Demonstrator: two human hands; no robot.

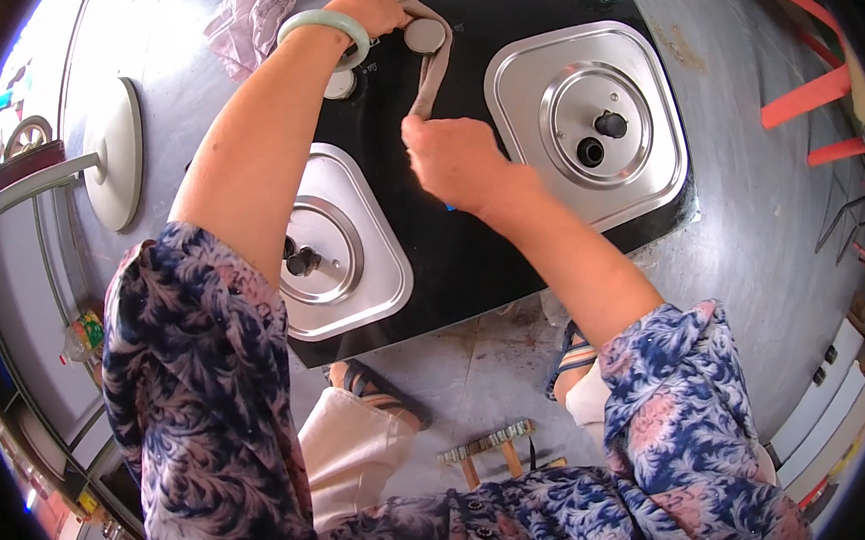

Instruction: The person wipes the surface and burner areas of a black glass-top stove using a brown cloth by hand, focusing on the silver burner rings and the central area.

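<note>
A black glass gas cooktop (470,265) lies before me on the floor. My left hand (372,8), below a pale green bangle (322,20), grips one end of a twisted beige cloth strip (436,75) at the far edge. The strip bends around the right side of a round silver control knob (423,36). Its other end is in the fist of my right hand (459,159), over the middle of the glass. A second knob (341,84) sits under my left wrist. Two steel burner trays, a right one (521,73) and a partly hidden left one (375,281), flank the middle.
A crumpled mauve cloth (250,20) lies beyond the cooktop. To the left is a round white stand base (115,154). Red stool legs (809,97) stick out at the upper right. A small low stool (488,443) stands between my feet.
</note>
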